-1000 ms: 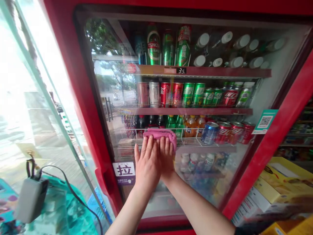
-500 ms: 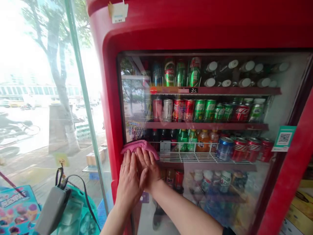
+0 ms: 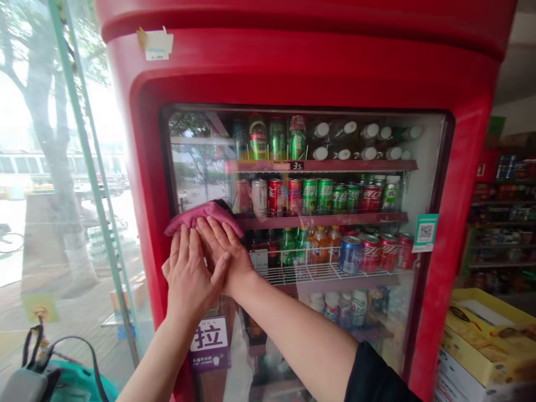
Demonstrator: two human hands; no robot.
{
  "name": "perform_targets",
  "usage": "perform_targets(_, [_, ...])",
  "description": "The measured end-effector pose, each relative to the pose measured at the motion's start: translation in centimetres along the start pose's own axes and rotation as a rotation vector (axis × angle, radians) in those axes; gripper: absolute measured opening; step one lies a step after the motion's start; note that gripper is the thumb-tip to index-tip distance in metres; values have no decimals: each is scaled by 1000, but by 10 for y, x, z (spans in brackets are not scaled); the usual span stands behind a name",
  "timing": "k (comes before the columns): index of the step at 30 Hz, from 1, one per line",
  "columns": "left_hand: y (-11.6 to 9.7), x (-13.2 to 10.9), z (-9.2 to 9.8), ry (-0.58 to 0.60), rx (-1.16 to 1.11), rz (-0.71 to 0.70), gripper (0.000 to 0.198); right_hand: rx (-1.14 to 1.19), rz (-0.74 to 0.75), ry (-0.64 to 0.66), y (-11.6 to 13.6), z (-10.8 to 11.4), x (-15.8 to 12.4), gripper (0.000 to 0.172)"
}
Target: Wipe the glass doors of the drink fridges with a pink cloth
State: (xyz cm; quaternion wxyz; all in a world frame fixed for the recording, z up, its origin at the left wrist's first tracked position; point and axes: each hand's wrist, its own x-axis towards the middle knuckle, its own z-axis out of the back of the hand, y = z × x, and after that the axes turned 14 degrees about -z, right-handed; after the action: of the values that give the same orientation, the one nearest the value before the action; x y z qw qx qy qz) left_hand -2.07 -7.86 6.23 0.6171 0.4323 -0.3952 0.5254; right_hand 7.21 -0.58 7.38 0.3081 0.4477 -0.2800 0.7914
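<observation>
1. Shop interior beside a street-side window: 1 red drinks fridge with 1 glass door, stocked shelves behind it
2. Pink cloth: 1 piece, bunched against the glass at the door's left edge, just beside the red frame
3. Left hand: 1, flat and open, fingers spread upward with the tips on the cloth's lower edge; it clasps nothing
4. Right hand: 1, likewise flat and open, fingers laid on the cloth; the left thumb overlaps its back; 1 black sleeve on the arm
5. Top shelf: 3 green cans upright; white-capped bottles on their sides, count unclear
6. Wire shelf: 1 blue can, 3 red cans in a row to its right
7. Labels: 1 green QR sticker on the door's right side, 1 white-and-purple pull label below the left forearm, 1 price tag reading 3.5, 1 paper tag on the fridge top
8. Yellow cartons: stacked at the lower right, count unclear
</observation>
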Motion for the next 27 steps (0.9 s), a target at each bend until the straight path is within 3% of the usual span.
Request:
perform_targets(7, [-54, 17, -26, 11, -51, -111, 90, 10, -75, -20, -78, 26, -25, 72])
perform_targets(12, [-98, 46, -44, 45, -107, -325, 82, -45, -194, -145, -144, 42, -54, 71])
perform_targets(16, [-112, 57, -45, 57, -95, -419, 78, -89, -180, -221, -172, 56, -66, 69])
perform_targets(21, [-79, 54, -26, 64, -5, -448, 74, -66, -18, -138, -159, 64, -48, 75])
perform_targets(27, [-3, 47, 7, 36, 126, -435, 67, -16, 149, -62, -96, 49, 9, 85])
